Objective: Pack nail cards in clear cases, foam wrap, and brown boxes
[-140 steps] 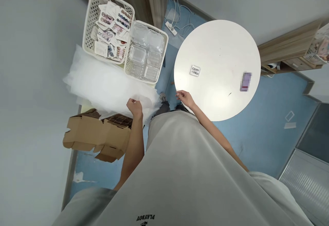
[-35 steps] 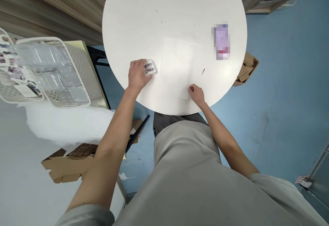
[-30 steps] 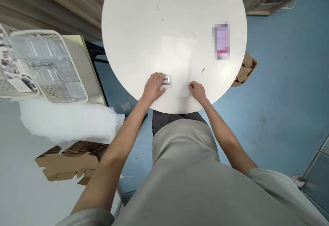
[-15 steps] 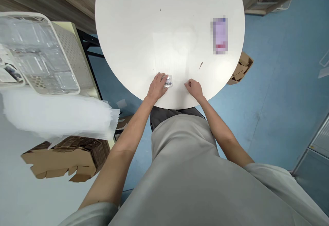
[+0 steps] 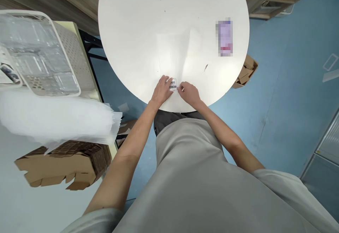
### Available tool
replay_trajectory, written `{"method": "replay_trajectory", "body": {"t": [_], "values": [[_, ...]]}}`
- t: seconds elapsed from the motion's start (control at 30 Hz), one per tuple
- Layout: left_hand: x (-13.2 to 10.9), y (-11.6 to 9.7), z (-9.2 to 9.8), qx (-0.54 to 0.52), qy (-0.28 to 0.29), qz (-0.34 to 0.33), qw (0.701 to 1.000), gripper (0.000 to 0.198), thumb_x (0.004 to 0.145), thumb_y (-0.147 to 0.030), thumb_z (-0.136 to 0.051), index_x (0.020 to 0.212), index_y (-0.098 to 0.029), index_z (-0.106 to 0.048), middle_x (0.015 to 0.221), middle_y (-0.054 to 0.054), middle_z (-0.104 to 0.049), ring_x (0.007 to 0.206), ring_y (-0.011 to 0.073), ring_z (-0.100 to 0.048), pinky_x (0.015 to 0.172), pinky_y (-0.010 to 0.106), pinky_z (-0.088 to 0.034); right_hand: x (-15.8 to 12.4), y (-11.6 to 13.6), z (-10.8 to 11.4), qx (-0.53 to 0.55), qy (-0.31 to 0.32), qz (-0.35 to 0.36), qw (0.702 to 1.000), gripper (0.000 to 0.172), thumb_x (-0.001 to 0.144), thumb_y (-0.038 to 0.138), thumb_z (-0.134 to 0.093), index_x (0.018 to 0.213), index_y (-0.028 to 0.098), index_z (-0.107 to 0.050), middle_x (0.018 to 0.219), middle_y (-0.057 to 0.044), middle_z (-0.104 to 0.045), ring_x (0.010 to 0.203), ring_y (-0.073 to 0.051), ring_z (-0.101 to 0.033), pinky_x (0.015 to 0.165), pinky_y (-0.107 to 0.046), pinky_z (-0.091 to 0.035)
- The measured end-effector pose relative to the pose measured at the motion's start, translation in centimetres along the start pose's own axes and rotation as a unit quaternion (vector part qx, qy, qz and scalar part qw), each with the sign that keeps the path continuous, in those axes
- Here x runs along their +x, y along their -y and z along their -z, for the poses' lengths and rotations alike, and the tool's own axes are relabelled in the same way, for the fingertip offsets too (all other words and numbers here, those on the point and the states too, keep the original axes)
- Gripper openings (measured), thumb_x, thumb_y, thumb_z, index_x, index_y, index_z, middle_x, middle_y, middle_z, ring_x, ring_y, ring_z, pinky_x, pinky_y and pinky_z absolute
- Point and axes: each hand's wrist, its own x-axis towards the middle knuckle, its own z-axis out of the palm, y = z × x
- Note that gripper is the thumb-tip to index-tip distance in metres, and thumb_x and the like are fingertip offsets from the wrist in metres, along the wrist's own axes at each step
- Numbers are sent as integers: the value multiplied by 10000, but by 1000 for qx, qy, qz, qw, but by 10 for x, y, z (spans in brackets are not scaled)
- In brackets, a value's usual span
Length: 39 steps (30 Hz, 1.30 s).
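At the near edge of the round white table [image 5: 137, 24], my left hand [image 5: 161, 91] is closed on a small clear case [image 5: 173, 84] with dark dots inside. The case rests on a thin white sheet [image 5: 172, 51] that lies flat on the table. Just right of the case, my right hand [image 5: 188, 93] pinches the sheet's near right edge and folds it inward. The two hands almost touch.
A purple phone [image 5: 225, 37] lies at the table's right. At the left, a white basket [image 5: 39, 54] of clear cases stands on a side table above a pile of white foam sheets [image 5: 58, 118] and flat cardboard boxes [image 5: 63, 162]. Blue floor surrounds.
My left hand brought the small case from the table's left to the sheet's near edge. My right hand has slid left toward the case, lifting the sheet's edge.
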Motion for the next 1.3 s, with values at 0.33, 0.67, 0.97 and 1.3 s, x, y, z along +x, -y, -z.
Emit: {"method": "replay_trajectory", "body": {"t": [0.33,0.67,0.97,1.3], "values": [[-33,12,-1,-70,-96,150,982,585,989,-234,-622,1571,-252,-563,1473,155,-636,1188,292,-710,1098,479,-596,31,41,-37,-69,60,92,992,214,1163,287,-503,1115,193,-689,1278,-165,-702,1182,-321,-652,964,-415,-564],[-18,24,-8,-91,-78,118,986,554,925,-325,-723,1468,-265,-628,1384,121,-589,1257,287,-629,1143,456,-547,21,32,-27,-71,60,66,993,244,1175,300,-496,1130,180,-705,1280,-161,-693,1200,-317,-649,962,-414,-564],[-23,13,-2,-84,-79,122,986,386,919,-212,-624,1294,-290,-670,1376,114,-620,1261,302,-619,1166,487,-539,31,38,-45,-74,63,65,993,269,1186,292,-473,1176,166,-711,1289,-176,-698,1245,-314,-648,1054,-421,-540],[-23,1,5,-149,-129,204,959,356,1122,-351,-446,1221,-222,-762,1334,140,-763,1290,286,-708,1173,453,-558,42,39,-55,-60,60,68,994,263,1181,304,-501,1147,178,-729,1286,-167,-692,1252,-309,-638,1027,-407,-556]]}}
